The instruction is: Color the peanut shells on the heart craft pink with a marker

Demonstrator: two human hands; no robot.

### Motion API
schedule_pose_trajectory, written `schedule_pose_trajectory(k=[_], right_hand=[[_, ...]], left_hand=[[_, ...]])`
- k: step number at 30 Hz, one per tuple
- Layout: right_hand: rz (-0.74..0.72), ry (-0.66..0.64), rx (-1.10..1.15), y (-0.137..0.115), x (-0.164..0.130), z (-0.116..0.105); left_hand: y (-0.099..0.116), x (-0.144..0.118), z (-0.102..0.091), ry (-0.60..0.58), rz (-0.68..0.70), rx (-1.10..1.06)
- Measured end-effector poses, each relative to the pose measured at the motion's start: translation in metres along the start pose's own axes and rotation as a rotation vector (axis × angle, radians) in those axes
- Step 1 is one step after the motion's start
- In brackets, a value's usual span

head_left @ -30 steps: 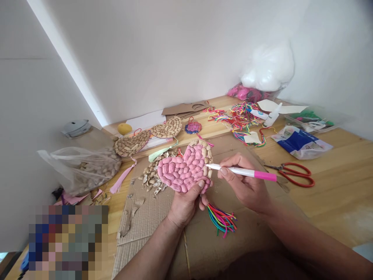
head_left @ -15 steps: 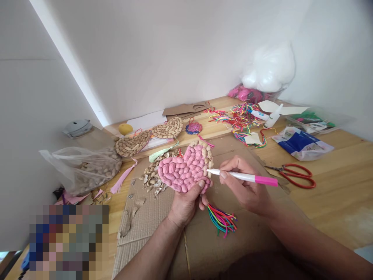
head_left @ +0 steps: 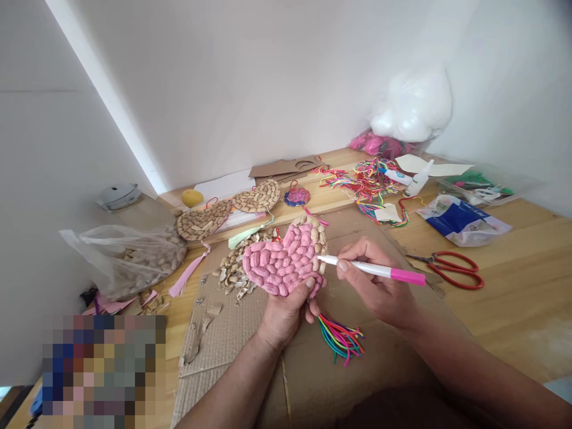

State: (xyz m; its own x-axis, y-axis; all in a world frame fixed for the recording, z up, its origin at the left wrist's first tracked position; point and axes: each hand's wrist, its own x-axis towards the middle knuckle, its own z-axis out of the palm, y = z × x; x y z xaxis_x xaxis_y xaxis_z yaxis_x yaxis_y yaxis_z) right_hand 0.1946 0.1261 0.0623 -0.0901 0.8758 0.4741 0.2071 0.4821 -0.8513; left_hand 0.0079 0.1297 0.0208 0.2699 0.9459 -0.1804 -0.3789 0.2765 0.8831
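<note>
A heart covered in peanut shells (head_left: 281,262) is held up by my left hand (head_left: 286,313), thumb on its front and fingers behind its lower right side. Most of its shells are pink; those along the right edge are bare tan. From its bottom hangs a multicoloured thread tassel (head_left: 342,339). My right hand (head_left: 375,280) pinches a white and pink marker (head_left: 373,269), its tip at the line between pink and tan shells on the right. Behind the heart lie loose peanut shells (head_left: 236,268) on the cardboard (head_left: 214,345).
Red-handled scissors (head_left: 458,270) lie to the right, near a blue and white packet (head_left: 462,220). Coloured threads (head_left: 370,179) and a glue bottle (head_left: 420,179) are behind. At left are a plastic bag of peanuts (head_left: 134,256) and tan shell hearts (head_left: 257,195).
The marker tip has shifted very slightly up along the heart's right side. Both hands keep their holds, and the heart stays almost in the same place.
</note>
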Motion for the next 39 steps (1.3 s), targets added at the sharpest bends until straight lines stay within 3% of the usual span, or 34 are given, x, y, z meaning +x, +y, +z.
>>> schedule_pose_trajectory(k=[13,18,27,34,39], right_hand=[[0.031,-0.028,0.019,-0.001,0.000,0.000],[-0.018,0.057,-0.035,-0.005,0.003,0.000],[-0.006,0.064,-0.032,-0.006,0.008,-0.002],[0.091,0.066,-0.032,-0.012,0.007,0.000],[-0.017,0.073,-0.156,-0.008,0.003,0.001]], left_hand=[[0.000,0.002,-0.001,0.016,0.011,0.030],[-0.002,0.001,-0.002,0.008,0.003,0.031],[0.002,0.000,0.000,0.000,-0.005,-0.061],[0.002,0.001,-0.001,0.000,0.005,-0.092],[0.002,0.001,0.000,0.003,0.003,-0.112]])
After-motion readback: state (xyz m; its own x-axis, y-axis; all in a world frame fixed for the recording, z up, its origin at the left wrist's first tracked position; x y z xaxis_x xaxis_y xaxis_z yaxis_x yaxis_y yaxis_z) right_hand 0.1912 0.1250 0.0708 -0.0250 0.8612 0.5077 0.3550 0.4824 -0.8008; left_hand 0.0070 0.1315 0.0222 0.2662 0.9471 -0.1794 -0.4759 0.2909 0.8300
